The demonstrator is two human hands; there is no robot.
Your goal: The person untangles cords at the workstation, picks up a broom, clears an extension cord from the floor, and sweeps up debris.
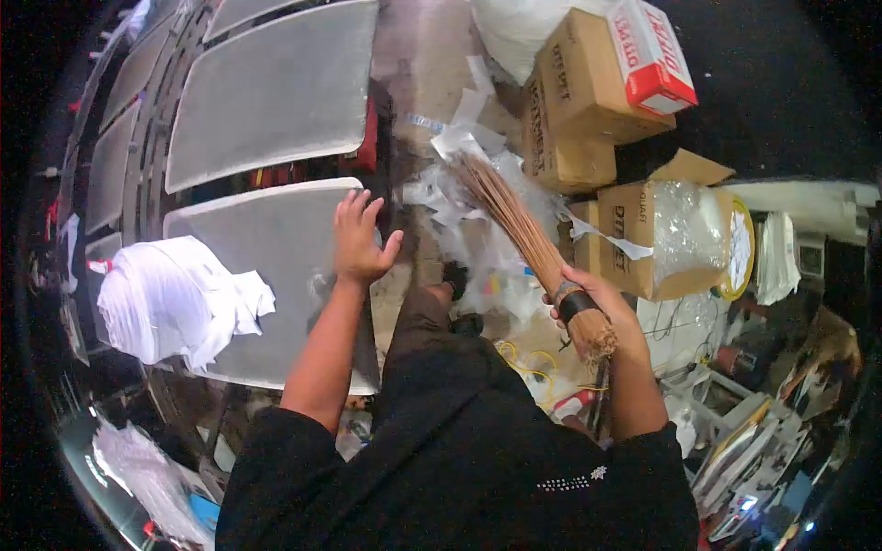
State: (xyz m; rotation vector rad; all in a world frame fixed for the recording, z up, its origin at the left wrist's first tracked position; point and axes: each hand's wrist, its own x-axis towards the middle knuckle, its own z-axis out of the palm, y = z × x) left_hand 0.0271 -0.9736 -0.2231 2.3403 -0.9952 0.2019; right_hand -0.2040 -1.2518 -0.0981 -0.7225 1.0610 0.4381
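Observation:
My right hand (593, 298) is wrapped round the black-banded handle of a stick broom (519, 220). The broom slants up and left, its thin brown sticks reaching a heap of pale plastic and paper scraps (459, 197) on the floor. My left hand (361, 239) has its fingers spread and holds nothing. It is over the right edge of a grey flat panel (285, 275); whether it touches the panel I cannot tell. On that panel's left part lies a pile of white cloth (175, 298).
More grey panels (271, 92) stand beyond on the left. Cardboard boxes (574, 83), a red and white box (652, 55) and a plastic-wrapped bundle (689, 239) are at the right. A yellow cable (537, 369) lies on the floor near my legs. Clutter fills the lower right.

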